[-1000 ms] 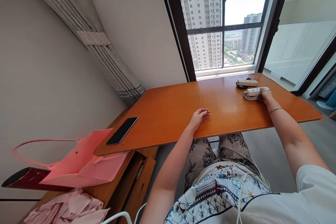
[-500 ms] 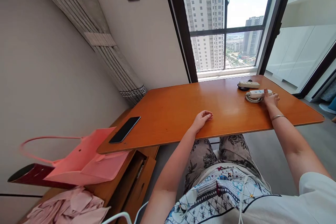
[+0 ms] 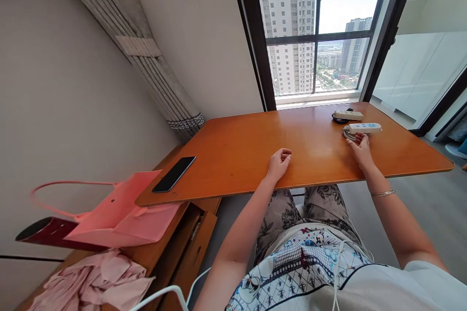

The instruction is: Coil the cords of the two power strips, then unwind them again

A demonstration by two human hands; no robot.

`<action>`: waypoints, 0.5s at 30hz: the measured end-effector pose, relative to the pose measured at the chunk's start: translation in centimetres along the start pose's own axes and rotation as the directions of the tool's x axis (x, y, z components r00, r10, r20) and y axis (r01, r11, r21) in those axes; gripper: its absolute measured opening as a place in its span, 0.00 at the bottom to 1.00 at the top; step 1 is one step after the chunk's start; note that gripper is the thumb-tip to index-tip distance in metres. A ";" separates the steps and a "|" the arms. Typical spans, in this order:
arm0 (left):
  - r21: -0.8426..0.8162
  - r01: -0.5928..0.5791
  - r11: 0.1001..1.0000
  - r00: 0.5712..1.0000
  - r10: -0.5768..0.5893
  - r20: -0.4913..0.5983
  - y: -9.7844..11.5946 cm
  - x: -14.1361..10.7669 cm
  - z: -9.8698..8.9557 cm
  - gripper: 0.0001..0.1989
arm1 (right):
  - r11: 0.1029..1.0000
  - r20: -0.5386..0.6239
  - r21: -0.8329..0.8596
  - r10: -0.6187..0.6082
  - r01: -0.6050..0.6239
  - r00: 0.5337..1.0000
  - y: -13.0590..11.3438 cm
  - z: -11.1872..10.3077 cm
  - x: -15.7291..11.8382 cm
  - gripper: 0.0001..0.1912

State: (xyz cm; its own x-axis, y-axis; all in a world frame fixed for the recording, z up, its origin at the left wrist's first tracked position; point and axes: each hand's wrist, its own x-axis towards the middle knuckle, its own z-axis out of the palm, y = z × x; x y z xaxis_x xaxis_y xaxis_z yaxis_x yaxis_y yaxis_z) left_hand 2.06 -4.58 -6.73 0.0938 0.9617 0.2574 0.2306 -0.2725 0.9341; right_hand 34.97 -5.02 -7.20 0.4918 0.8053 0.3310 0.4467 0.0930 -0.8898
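Observation:
A white power strip [image 3: 365,128] lies toward the right end of the wooden table, its grey cord [image 3: 349,134] coiled at its left end. My right hand [image 3: 361,149] is at this coil, thumb and fingers closed around part of the cord, which the hand partly hides. Just behind lies a second, cream power strip [image 3: 348,115] with a black cord [image 3: 340,119]. Near the front edge my left hand [image 3: 279,163] rests on the tabletop, fingers curled in, with nothing visible in them.
On the left end of the wooden table [image 3: 233,141] lies a black phone [image 3: 174,174]. A pink bag [image 3: 124,218] and crumpled pink cloth [image 3: 95,279] sit on a lower wooden cabinet [image 3: 197,243]. Behind the table is a window [image 3: 317,36], with a tied curtain [image 3: 160,73] at left.
My right hand has moved left, from the white power strip's body to its coiled cord. My left hand has curled slightly more and stays near the same spot.

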 end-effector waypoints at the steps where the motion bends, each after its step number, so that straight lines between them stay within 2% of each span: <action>1: 0.049 -0.032 0.998 0.999 0.032 -0.015 0.0 -0.1 0.0 0.04 | 0.994 0.118 -0.026 -0.104 0.108 0.988 -0.2 0.5 -1.4 0.29; 4: 0.204 -0.123 0.971 0.991 0.129 -0.017 0.0 -0.4 -0.1 0.06 | 0.907 0.356 -0.189 -0.294 0.376 0.887 -1.2 2.0 -4.9 0.24; 6: 0.324 -0.143 0.935 0.989 0.149 0.008 0.0 -0.6 -0.1 0.08 | 0.818 0.485 -0.281 -0.331 0.502 0.810 -1.8 2.8 -6.4 0.24; 8: 0.441 -0.141 0.887 0.990 0.135 0.045 0.0 -0.7 0.0 0.10 | 0.742 0.585 -0.343 -0.311 0.576 0.749 -2.2 3.2 -7.0 0.24; 10: 0.532 -0.143 0.834 0.989 0.109 0.095 0.1 -0.8 0.2 0.11 | 0.697 0.630 -0.383 -0.282 0.606 0.723 -2.4 3.3 -7.1 0.25; 15: 0.622 -0.206 0.756 0.971 0.079 0.225 0.4 -1.0 0.3 0.10 | 0.662 0.642 -0.411 -0.278 0.627 0.715 -2.4 3.0 -6.8 0.26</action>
State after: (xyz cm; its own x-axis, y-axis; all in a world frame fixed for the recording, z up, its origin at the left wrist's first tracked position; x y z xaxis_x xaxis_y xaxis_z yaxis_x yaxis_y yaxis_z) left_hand 2.35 -5.66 -6.66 0.3272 0.9060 0.2685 0.7572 -0.4213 0.4991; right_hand 28.31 -8.94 -8.24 -0.2525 0.9255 0.2823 0.9111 0.3256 -0.2527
